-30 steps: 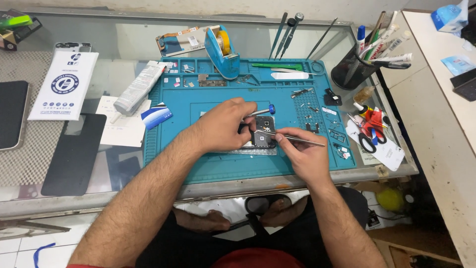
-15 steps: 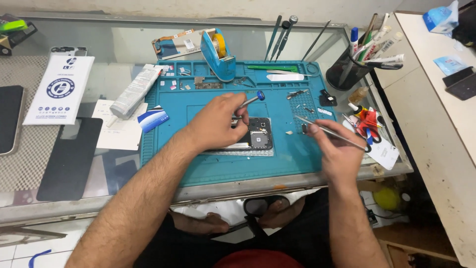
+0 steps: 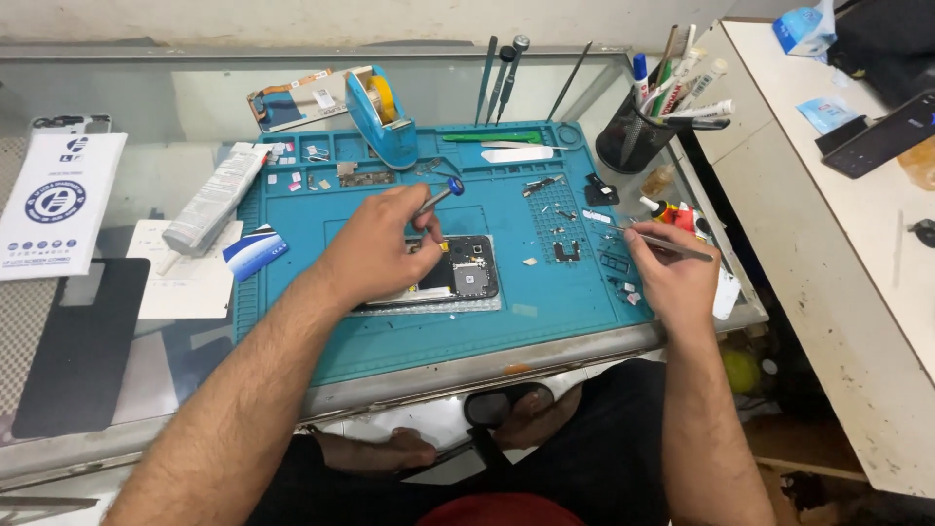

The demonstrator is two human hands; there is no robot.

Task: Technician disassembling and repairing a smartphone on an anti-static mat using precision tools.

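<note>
1. Moved since the earlier frames: right hand (image 3: 672, 278) has swung away from the opened phone (image 3: 443, 281) to the right edge of the blue work mat (image 3: 409, 341); left hand (image 3: 375, 248) stays over the phone, its tool now tilted up and back.
2. Opened phone: lies flat near the middle of the mat, back cover off, dark inner board showing, its left part hidden under the left hand.
3. Left hand: fingers closed on a slim screwdriver (image 3: 435, 198) with a blue cap; the cap points up and away from the phone, the tip is hidden behind the fingers.
4. Right hand: fingers pinched shut on metal tweezers (image 3: 672, 246); the hand rests on the mat's right edge, well apart from the phone. Whether the tweezers hold anything cannot be told.
5. Small parts (image 3: 565, 239): loose pieces and screws scattered on the mat to the right of the phone, between it and the right hand.
6. Tape dispenser (image 3: 382, 117): blue, with a yellow roll, at the far edge of the mat.
7. Grey tube (image 3: 209, 200): lies just off the mat's left edge, on white papers.
8. Blue card (image 3: 255, 248): at the mat's left edge, near the tube.
9. Mesh pen cup (image 3: 633, 141): black, full of pens and tools, beyond the mat's far right corner.
10. Dark flat panel (image 3: 83, 341): on the glass counter, well left of the mat.
11. White printed packet (image 3: 54, 200): beyond the dark panel, far left of the mat.
</note>
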